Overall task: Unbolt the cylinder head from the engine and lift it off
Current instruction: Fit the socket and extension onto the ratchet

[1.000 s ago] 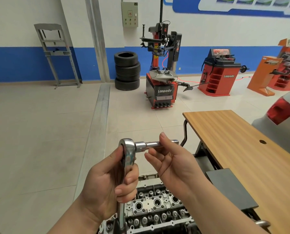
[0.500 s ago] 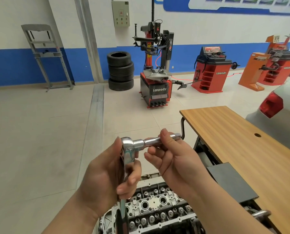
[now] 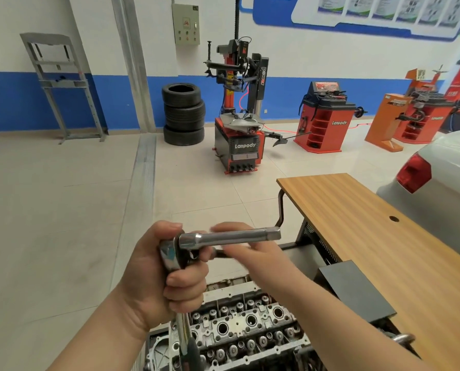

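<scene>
Both hands raised together at chest height

The left hand [image 3: 167, 274] is fisted around a ratchet [image 3: 174, 257], knuckles facing right. The right hand [image 3: 253, 251] reaches in from the right, blurred fingers by the extension bar [image 3: 231, 236]; its grip is unclear.

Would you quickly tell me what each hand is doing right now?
Left hand: grips the ratchet wrench.
Right hand: blurred at the extension bar; grip cannot be told.

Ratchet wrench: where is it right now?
In the head view, lower centre: the left hand grips the ratchet wrench upright above the cylinder head, its extension bar pointing right toward the wooden table.
</scene>
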A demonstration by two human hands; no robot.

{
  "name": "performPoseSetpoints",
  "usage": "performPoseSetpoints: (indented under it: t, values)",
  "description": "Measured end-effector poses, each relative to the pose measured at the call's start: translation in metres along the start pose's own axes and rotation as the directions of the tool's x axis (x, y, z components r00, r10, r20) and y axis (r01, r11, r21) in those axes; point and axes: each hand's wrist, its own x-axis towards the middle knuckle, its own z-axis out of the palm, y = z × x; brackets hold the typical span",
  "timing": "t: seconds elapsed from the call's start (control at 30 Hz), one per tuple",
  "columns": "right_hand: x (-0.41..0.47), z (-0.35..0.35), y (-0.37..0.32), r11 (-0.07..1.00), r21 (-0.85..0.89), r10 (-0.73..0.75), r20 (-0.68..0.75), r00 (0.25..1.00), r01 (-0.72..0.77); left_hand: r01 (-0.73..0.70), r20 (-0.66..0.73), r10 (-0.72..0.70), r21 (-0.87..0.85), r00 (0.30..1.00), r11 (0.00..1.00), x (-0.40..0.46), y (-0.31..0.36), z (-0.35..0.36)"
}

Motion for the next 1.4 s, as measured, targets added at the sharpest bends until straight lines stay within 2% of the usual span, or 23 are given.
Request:
performPoseSetpoints:
  t: [0.07,0.1,0.17,0.27,0.4,0.53,0.7,0.9,1.07,1.27,1.4]
  values:
    - [-0.001,-0.001,-0.004,0.974,-0.175,-0.110,0.209,0.972,0.147,0.016,0.053,-0.014,-0.039,0.999,0.999,0.003,-0.002,-0.001]
    - [-0.002,-0.001,-0.005,0.975,-0.166,-0.099,0.281,0.955,0.150,0.021,0.072,-0.017,-0.057,0.997,0.998,0.005,-0.003,-0.002]
    - [-0.001,0.000,-0.007,0.989,-0.082,-0.089,0.325,0.941,0.122,0.043,0.093,-0.035,-0.090,0.995,0.995,0.006,-0.002,-0.002]
    - [-0.001,-0.008,-0.004,0.989,-0.064,-0.113,0.280,0.953,0.136,0.086,0.050,-0.081,-0.124,0.995,0.988,0.006,0.002,-0.002]
    - [0.000,-0.043,0.003,0.961,-0.262,-0.035,0.193,0.981,0.086,0.054,-0.172,-0.062,-0.052,0.983,0.997,-0.006,0.015,-0.001]
    - [0.002,-0.071,0.002,0.964,-0.236,-0.112,0.061,0.992,0.123,0.026,-0.370,0.015,0.106,0.929,0.994,-0.018,0.029,0.004]
    - [0.004,-0.082,0.002,0.944,-0.255,-0.207,0.039,0.978,0.210,-0.015,-0.550,0.118,0.188,0.827,0.982,-0.018,0.034,0.010]
    - [0.003,-0.088,-0.005,0.904,-0.308,-0.296,0.051,0.954,0.297,0.016,-0.608,0.168,0.286,0.776,0.958,-0.013,0.035,0.022]
    - [0.003,-0.091,-0.013,0.787,-0.493,-0.420,0.014,0.908,0.371,0.041,-0.666,0.207,0.336,0.716,0.941,-0.003,0.030,0.028]
    - [0.006,-0.101,-0.007,0.779,-0.508,-0.421,0.012,0.907,0.368,0.033,-0.687,0.247,0.368,0.684,0.929,0.014,0.024,0.031]
    - [0.009,-0.110,-0.002,0.805,-0.466,-0.405,0.020,0.914,0.367,-0.018,-0.687,0.325,0.414,0.650,0.910,0.025,0.019,0.028]
